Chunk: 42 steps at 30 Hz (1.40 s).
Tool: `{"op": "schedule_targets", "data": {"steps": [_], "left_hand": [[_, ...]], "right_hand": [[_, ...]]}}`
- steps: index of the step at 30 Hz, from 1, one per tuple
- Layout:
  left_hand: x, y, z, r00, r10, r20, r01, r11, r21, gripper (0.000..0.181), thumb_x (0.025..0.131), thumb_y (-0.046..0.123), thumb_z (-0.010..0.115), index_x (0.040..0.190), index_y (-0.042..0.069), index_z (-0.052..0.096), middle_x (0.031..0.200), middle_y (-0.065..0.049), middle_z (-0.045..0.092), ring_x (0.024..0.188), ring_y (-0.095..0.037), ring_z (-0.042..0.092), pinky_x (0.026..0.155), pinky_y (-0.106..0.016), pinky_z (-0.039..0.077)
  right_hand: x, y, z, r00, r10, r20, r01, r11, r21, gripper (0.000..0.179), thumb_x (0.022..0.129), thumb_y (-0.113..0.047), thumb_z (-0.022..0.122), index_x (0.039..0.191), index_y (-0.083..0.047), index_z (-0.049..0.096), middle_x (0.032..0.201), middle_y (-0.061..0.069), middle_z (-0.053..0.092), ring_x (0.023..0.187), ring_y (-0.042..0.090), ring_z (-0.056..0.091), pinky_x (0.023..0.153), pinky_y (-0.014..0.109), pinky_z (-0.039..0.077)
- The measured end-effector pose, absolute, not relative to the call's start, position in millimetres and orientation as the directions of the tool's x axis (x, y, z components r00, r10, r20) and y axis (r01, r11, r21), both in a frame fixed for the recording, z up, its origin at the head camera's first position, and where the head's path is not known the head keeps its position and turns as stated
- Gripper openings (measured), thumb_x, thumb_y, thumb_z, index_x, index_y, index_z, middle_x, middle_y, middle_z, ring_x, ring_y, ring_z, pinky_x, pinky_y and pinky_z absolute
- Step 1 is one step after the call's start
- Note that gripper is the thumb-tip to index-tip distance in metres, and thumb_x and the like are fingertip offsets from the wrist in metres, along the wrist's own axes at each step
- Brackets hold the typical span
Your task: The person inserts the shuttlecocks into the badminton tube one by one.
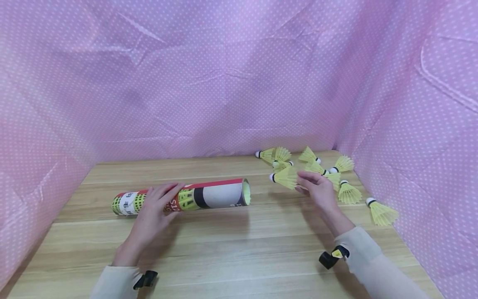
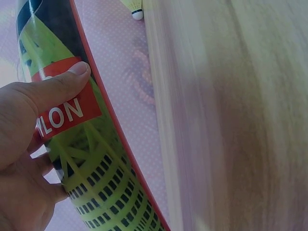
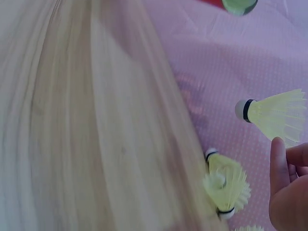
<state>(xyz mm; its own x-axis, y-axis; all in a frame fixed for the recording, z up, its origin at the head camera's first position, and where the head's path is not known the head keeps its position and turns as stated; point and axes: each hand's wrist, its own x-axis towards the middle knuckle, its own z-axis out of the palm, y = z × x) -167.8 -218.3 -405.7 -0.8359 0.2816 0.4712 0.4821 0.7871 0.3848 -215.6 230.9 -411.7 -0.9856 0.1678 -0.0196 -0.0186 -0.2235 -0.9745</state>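
Note:
My left hand point(image 1: 152, 216) grips a printed shuttlecock tube point(image 1: 223, 196) about its middle, fingers over the top. The tube lies nearly level above the table, its open end facing right and showing a pale green inside. In the left wrist view the thumb point(image 2: 65, 89) presses across a red label with white letters. Between the fingertips of my right hand point(image 1: 322, 194) is a yellow shuttlecock point(image 1: 286, 177), pinched by the skirt's rim. Its white cork points left toward the tube's open end, some way apart. In the right wrist view this shuttlecock point(image 3: 276, 113) hangs clear of the table.
Several yellow shuttlecocks lie on the wooden table point(image 1: 231, 253): a cluster point(image 1: 281, 154) at the back, others point(image 1: 350, 193) behind and beside my right hand, and one point(image 1: 382, 213) near the right edge. Pink dotted cloth point(image 1: 224, 83) encloses the back and sides.

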Motion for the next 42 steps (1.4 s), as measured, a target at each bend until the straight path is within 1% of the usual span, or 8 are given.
{"op": "schedule_targets", "data": {"steps": [1, 4, 10, 17, 29, 38, 42], "left_hand": [[-168, -218, -406, -0.836, 0.282, 0.471, 0.482, 0.788, 0.384, 0.094, 0.067, -0.001, 0.092, 0.148, 0.025, 0.052, 0.140, -0.012, 0.055, 0.130, -0.037, 0.048, 0.121, -0.057, 0.016], [-168, -218, -406, -0.834, 0.284, 0.472, 0.485, 0.785, 0.385, 0.094, 0.068, 0.000, 0.091, 0.149, 0.025, 0.052, 0.140, -0.012, 0.055, 0.130, -0.038, 0.048, 0.121, -0.057, 0.015], [-167, -218, -406, -0.834, 0.283, 0.473, 0.486, 0.783, 0.388, 0.094, 0.067, -0.001, 0.092, 0.149, 0.025, 0.051, 0.140, -0.013, 0.055, 0.130, -0.039, 0.048, 0.122, -0.057, 0.014], [-168, -219, -405, -0.836, 0.281, 0.471, 0.483, 0.784, 0.390, 0.094, 0.068, -0.002, 0.091, 0.149, 0.024, 0.052, 0.140, -0.015, 0.054, 0.130, -0.040, 0.047, 0.122, -0.058, 0.014], [-168, -218, -404, -0.838, 0.276, 0.471, 0.481, 0.782, 0.397, 0.092, 0.068, -0.002, 0.091, 0.148, 0.023, 0.052, 0.140, -0.016, 0.055, 0.130, -0.040, 0.048, 0.122, -0.057, 0.014], [-168, -217, -403, -0.838, 0.277, 0.470, 0.480, 0.784, 0.393, 0.093, 0.067, -0.002, 0.091, 0.148, 0.023, 0.052, 0.141, -0.015, 0.054, 0.130, -0.039, 0.047, 0.122, -0.057, 0.014], [-167, -216, -404, -0.842, 0.272, 0.466, 0.473, 0.789, 0.393, 0.092, 0.067, -0.001, 0.092, 0.148, 0.023, 0.053, 0.141, -0.012, 0.055, 0.130, -0.037, 0.048, 0.122, -0.056, 0.015]], "right_hand": [[-214, 229, -410, -0.987, 0.160, -0.024, -0.015, -0.240, -0.971, 0.021, 0.093, 0.011, 0.062, 0.103, -0.005, 0.074, 0.095, -0.002, 0.070, 0.085, 0.009, 0.068, 0.082, 0.028, 0.060], [-210, 226, -405, -0.992, 0.114, -0.044, 0.008, -0.299, -0.954, 0.025, 0.094, 0.011, 0.061, 0.099, -0.009, 0.075, 0.097, -0.002, 0.071, 0.087, 0.009, 0.068, 0.085, 0.028, 0.059], [-203, 218, -393, -0.996, 0.019, -0.089, 0.074, -0.413, -0.908, 0.031, 0.095, 0.014, 0.057, 0.099, -0.010, 0.077, 0.099, 0.000, 0.071, 0.089, 0.010, 0.071, 0.086, 0.025, 0.058], [-195, 210, -381, -0.991, -0.065, -0.117, 0.133, -0.478, -0.868, 0.034, 0.096, 0.014, 0.054, 0.097, -0.011, 0.078, 0.095, 0.002, 0.071, 0.084, 0.011, 0.071, 0.082, 0.024, 0.059], [-183, 193, -377, -0.984, -0.170, -0.058, 0.133, -0.473, -0.871, 0.038, 0.096, 0.015, 0.051, 0.096, -0.012, 0.077, 0.093, 0.002, 0.071, 0.082, 0.011, 0.070, 0.079, 0.023, 0.059], [-180, 174, -379, -0.976, -0.188, -0.105, 0.182, -0.457, -0.871, 0.035, 0.096, 0.014, 0.050, 0.099, -0.011, 0.075, 0.097, 0.004, 0.070, 0.084, 0.012, 0.070, 0.080, 0.023, 0.059], [-179, 167, -380, -0.977, -0.189, -0.102, 0.180, -0.461, -0.869, 0.038, 0.096, 0.015, 0.049, 0.098, -0.011, 0.075, 0.097, 0.004, 0.070, 0.085, 0.012, 0.070, 0.080, 0.024, 0.060]]}}
